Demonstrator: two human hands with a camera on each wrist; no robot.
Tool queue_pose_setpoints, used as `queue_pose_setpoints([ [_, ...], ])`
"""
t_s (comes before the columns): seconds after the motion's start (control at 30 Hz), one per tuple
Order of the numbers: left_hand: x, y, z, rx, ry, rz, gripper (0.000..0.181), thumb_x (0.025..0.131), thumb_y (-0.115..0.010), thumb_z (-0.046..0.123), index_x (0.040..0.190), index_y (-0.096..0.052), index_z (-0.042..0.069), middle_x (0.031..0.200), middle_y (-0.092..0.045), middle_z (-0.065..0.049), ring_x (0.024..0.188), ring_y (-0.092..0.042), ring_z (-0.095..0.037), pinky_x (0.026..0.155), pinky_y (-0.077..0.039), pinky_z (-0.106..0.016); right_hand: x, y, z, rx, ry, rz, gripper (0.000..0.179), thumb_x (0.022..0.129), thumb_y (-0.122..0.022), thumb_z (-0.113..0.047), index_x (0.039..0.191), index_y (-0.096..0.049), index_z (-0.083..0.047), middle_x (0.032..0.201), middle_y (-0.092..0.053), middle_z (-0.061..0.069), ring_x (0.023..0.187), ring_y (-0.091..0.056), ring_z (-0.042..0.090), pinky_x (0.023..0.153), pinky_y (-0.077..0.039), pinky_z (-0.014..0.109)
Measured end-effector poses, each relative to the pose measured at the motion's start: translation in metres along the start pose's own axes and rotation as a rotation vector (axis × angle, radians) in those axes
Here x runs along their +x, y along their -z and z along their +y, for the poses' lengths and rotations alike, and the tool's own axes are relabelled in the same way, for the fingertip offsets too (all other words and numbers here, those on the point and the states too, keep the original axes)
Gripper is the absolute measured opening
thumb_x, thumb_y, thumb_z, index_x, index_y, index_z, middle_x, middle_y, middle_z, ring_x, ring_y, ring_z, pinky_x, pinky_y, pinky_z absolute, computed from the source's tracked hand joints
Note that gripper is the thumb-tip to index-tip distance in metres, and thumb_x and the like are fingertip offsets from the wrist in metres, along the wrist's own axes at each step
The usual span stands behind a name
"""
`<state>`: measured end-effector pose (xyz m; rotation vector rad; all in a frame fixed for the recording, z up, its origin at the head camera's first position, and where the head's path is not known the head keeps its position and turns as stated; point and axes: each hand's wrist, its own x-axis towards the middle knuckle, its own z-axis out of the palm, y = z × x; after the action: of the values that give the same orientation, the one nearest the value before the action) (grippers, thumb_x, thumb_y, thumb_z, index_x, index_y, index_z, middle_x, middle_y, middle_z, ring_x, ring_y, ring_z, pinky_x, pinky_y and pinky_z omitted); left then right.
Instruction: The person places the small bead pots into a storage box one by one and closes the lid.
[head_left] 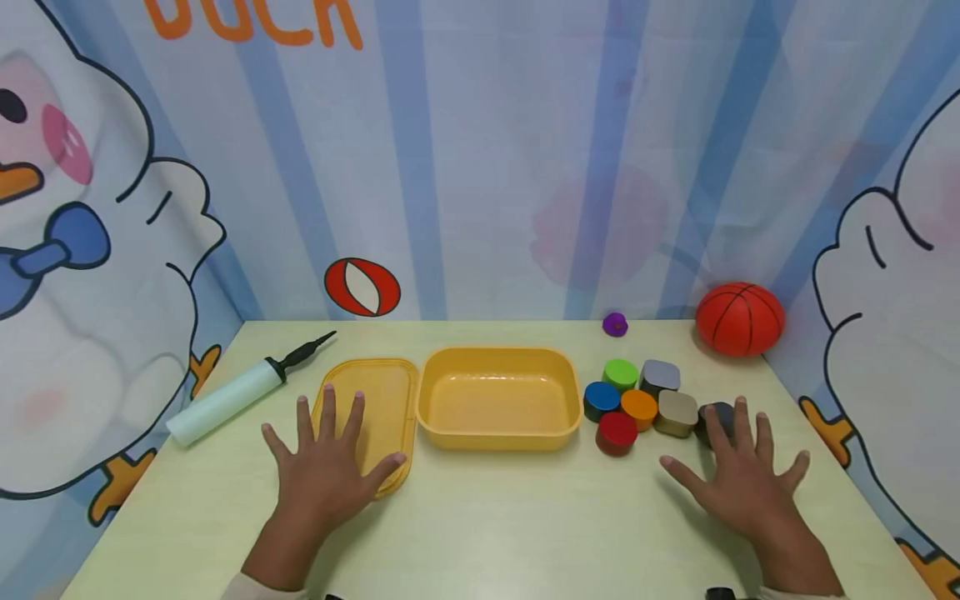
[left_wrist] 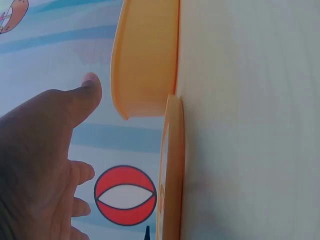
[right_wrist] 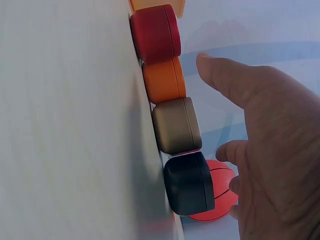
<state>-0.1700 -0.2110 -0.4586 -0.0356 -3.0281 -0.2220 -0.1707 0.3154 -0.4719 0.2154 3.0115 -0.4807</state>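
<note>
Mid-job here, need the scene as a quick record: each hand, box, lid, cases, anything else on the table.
Left hand: fingers spread, holding nothing, above the yellow lid
Right hand: fingers spread, holding nothing, nearest the black case
Yellow box: on the table, between lid and cases
Round cases: green case, blue case, orange case, red case
Squarish cases: gray case, tan case, the black one
Far left: pale pump with black nozzle
Back right: red ball; small purple object left of it
</note>
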Motion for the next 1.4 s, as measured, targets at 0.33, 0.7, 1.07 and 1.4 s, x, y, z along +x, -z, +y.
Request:
queue_pose_setpoints([
  [0.33,0.011,-0.002,0.022,-0.033,-0.092,-0.012,0.107,0.095,-0.054,0.087,0.176,-0.025,0.023,0.183,-0.015,-0.022,0.166,-0.012,-0.060,0.119,0.002,-0.094,0.010,-0.005,0.008,0.020,0.032,0.027,0.119,0.093,-0.061,-0.082,0.171,-0.023,0.000,0.176,0.009,0.039,0.157,0.004,0.070,0.108,0.010,0.100],
  [0.7,0.036,0.003,0.030,-0.088,-0.172,-0.067,0.103,0.099,-0.052,0.082,0.177,-0.023,0.021,0.184,-0.017,-0.017,0.167,-0.019,-0.055,0.121,0.000,-0.092,0.021,-0.007,0.010,0.089,0.103,0.088,0.107,0.098,-0.066,-0.069,0.170,-0.026,-0.001,0.177,0.003,0.038,0.156,-0.002,0.068,0.109,0.003,0.099],
  [1.07,0.049,-0.021,0.036,-0.255,-0.242,-0.049,0.094,0.102,-0.058,0.074,0.174,-0.032,0.019,0.183,-0.027,-0.010,0.166,-0.029,-0.048,0.123,-0.003,-0.090,0.034,-0.002,0.031,0.145,0.124,0.159,0.097,0.102,-0.067,-0.061,0.168,-0.031,-0.001,0.175,-0.007,0.039,0.153,-0.011,0.066,0.107,-0.008,0.098],
  [1.4,0.048,-0.030,0.039,-0.312,-0.278,0.017,0.085,0.104,-0.061,0.067,0.170,-0.042,0.018,0.180,-0.033,-0.004,0.164,-0.035,-0.046,0.122,-0.007,-0.091,0.028,-0.003,0.041,0.176,0.103,0.229,0.083,0.106,-0.065,-0.053,0.163,-0.040,0.001,0.171,-0.021,0.040,0.148,-0.023,0.068,0.101,-0.025,0.089],
])
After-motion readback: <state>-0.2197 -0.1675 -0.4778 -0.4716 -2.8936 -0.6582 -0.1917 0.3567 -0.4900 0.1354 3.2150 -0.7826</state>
